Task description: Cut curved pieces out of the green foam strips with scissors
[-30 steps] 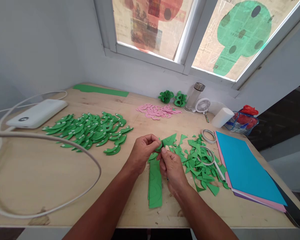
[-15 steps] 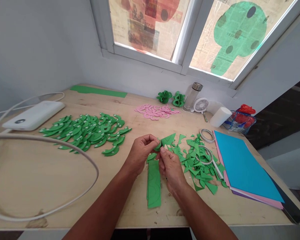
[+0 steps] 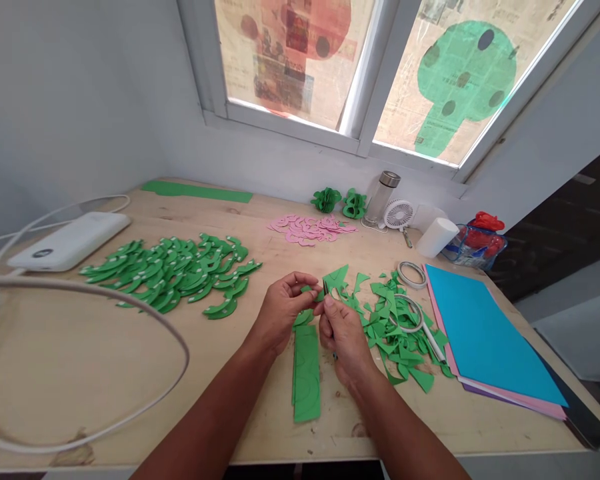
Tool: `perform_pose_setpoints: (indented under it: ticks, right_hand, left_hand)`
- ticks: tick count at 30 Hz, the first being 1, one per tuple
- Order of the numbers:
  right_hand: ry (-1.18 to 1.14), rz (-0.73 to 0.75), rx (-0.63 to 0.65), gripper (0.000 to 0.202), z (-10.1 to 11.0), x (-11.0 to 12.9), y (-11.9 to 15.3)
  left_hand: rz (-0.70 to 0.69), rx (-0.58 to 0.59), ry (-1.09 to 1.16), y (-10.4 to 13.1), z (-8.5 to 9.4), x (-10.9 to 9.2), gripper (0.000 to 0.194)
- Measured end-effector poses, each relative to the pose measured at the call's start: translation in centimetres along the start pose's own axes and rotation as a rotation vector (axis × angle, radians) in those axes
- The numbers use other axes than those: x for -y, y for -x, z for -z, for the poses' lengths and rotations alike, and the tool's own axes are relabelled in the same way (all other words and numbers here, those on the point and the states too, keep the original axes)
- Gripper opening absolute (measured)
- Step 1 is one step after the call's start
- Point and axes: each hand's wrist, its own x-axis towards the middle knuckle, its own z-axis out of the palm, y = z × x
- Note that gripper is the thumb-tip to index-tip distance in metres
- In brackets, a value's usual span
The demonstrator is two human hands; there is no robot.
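My left hand (image 3: 286,308) pinches a piece of green paper (image 3: 315,292) between thumb and fingers above the middle of the table. Close against it, my right hand (image 3: 344,333) is closed round a pair of scissors (image 3: 325,287); only the narrow dark blades show at the paper, and the handles are hidden in the palm. A pointed green flap (image 3: 336,276) sticks up beyond the blades. Below my hands lies a green paper strip (image 3: 307,377) with curved lines drawn on it. A few cut green pieces (image 3: 304,319) rest just above that strip.
Curved green cutouts (image 3: 173,270) are heaped at left, near a white power bank (image 3: 70,241) and looping cable (image 3: 180,333). Green scraps (image 3: 403,340) lie at right under a magnifying glass (image 3: 409,313), beside coloured sheets (image 3: 485,327). Pink cutouts (image 3: 307,229) and a glass bottle (image 3: 381,200) stand behind.
The paper in my left hand has turned slightly, and the dark blades show more plainly beside it. My view has tilted up a little.
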Motion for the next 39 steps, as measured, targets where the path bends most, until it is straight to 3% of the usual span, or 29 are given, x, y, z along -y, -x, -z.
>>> perform_pose_setpoints:
  ticks: [4, 8, 11, 15, 21, 24, 28, 32, 39]
  right_hand:
    - [0.010, 0.115, -0.142, 0.044, 0.5, 0.3, -0.5]
    - [-0.002, 0.214, -0.341, 0.045, 1.5, 1.0, -1.5]
    - [-0.049, 0.234, -0.365, 0.044, 2.2, 1.5, -2.1]
    - [-0.039, 0.249, -0.397, 0.041, 2.7, 1.5, -2.5]
    - [-0.092, 0.225, -0.398, 0.041, 2.4, 0.9, -2.5]
    - [-0.172, 0.224, -0.415, 0.042, 2.2, 0.9, -2.5]
    - [-0.238, 0.230, -0.403, 0.041, 2.0, 1.1, -2.4]
    - [-0.253, 0.177, -0.346, 0.042, 1.6, 1.0, -2.1]
    - [-0.195, 0.092, -0.216, 0.042, 0.8, 0.0, -1.4]
  left_hand:
    - [-0.027, -0.057, 0.058, -0.1, 0.0, 0.3, 0.032]
    - [0.008, 0.010, 0.002, -0.1, -0.2, 0.2, 0.031]
    - [0.017, 0.078, -0.080, 0.1, -0.3, 0.3, 0.029]
    - [-0.006, 0.080, -0.121, 0.0, -0.2, 0.4, 0.027]
    - [-0.014, -0.029, 0.027, -0.2, -0.1, 0.1, 0.046]
    - [0.057, -0.013, 0.125, -0.2, -0.2, -0.1, 0.057]
    - [0.171, 0.094, 0.146, 0.0, -0.3, -0.1, 0.045]
    - [0.152, 0.171, 0.037, 0.3, -0.5, 0.3, 0.029]
    - [0.055, 0.069, -0.034, 0.1, -0.4, 0.6, 0.021]
